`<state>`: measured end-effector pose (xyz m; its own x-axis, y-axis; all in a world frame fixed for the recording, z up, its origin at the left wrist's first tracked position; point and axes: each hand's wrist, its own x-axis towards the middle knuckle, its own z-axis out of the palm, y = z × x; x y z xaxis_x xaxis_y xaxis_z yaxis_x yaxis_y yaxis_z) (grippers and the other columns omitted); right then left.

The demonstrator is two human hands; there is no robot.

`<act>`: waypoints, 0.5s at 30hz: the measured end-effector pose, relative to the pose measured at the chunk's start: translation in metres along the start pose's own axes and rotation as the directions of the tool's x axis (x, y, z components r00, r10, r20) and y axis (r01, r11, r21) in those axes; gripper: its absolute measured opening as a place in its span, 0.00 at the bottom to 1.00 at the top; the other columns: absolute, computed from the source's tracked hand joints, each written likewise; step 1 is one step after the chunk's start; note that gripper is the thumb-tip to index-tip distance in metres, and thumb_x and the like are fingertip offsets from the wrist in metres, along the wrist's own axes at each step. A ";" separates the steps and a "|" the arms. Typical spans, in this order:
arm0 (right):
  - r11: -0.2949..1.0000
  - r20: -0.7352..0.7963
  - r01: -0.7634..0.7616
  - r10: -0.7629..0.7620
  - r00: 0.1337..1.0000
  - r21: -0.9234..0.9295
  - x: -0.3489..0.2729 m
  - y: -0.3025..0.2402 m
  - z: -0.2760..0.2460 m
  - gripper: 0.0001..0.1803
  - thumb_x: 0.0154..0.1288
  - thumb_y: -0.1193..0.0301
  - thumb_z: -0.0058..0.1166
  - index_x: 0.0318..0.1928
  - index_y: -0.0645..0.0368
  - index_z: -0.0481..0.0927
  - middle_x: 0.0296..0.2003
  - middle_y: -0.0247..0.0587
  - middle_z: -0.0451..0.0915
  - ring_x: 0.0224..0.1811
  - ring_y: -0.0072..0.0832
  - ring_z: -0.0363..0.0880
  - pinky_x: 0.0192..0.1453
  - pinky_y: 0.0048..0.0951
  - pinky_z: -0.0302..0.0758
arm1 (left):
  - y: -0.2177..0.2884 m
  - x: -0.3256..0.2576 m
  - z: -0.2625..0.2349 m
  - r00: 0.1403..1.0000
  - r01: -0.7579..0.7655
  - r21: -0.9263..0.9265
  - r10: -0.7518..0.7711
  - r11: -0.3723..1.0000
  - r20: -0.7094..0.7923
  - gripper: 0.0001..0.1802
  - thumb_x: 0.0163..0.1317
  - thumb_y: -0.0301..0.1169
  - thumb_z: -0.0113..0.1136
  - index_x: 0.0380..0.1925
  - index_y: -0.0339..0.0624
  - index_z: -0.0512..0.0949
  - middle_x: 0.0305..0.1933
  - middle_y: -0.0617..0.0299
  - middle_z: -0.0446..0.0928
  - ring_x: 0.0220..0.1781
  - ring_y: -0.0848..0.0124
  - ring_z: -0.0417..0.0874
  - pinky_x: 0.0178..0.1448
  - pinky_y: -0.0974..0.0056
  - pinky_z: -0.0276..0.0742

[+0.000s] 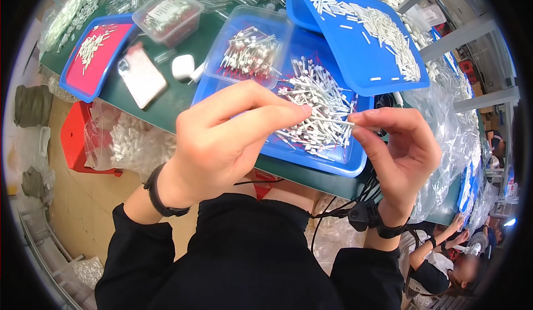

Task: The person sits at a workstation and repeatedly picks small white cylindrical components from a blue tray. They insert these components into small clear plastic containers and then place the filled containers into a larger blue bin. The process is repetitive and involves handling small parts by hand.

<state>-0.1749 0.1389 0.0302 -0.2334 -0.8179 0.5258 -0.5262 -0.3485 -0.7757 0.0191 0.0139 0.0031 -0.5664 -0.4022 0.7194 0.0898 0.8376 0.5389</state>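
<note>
My left hand [225,126] and right hand [410,148] pinch a slim white tube [332,120] near its ends, likely light, stiff and slippery, best held there gently.

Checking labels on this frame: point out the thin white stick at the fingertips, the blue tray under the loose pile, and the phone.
Thin white stick [335,121]: head view, middle of its visible length.
Blue tray [345,169]: head view, near rim.
Phone [143,80]: head view, middle of its back.
</note>
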 end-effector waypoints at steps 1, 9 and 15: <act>0.999 -0.012 -0.023 0.023 1.000 0.034 0.000 0.000 0.000 0.13 0.52 0.90 0.64 0.40 0.69 0.82 0.35 0.45 0.86 0.39 0.27 0.86 0.46 0.24 0.80 | 0.000 0.000 0.000 1.000 0.002 0.001 -0.002 1.000 -0.003 0.18 0.48 0.08 0.57 0.37 0.32 0.86 0.34 0.53 0.84 0.34 0.66 0.85 0.36 0.69 0.80; 0.993 0.000 -0.045 0.046 0.999 0.106 -0.001 0.006 0.006 0.12 0.54 0.88 0.65 0.40 0.69 0.82 0.36 0.44 0.86 0.39 0.26 0.86 0.45 0.25 0.81 | -0.002 -0.002 0.003 1.000 -0.018 0.004 0.018 1.000 0.020 0.18 0.47 0.08 0.58 0.38 0.33 0.86 0.35 0.54 0.83 0.33 0.66 0.85 0.36 0.68 0.80; 0.925 0.101 0.167 -0.141 0.985 -0.341 0.007 0.009 0.014 0.13 0.51 0.84 0.66 0.40 0.64 0.85 0.33 0.44 0.85 0.34 0.30 0.86 0.37 0.25 0.80 | -0.002 0.001 0.010 0.999 -0.053 -0.004 0.053 0.999 -0.005 0.16 0.47 0.10 0.65 0.38 0.32 0.85 0.33 0.55 0.82 0.31 0.66 0.83 0.34 0.68 0.79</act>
<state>-0.1701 0.1236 0.0224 -0.0729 -0.8028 0.5917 -0.8045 -0.3033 -0.5107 0.0101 0.0154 -0.0017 -0.5570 -0.3593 0.7488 0.1223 0.8562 0.5019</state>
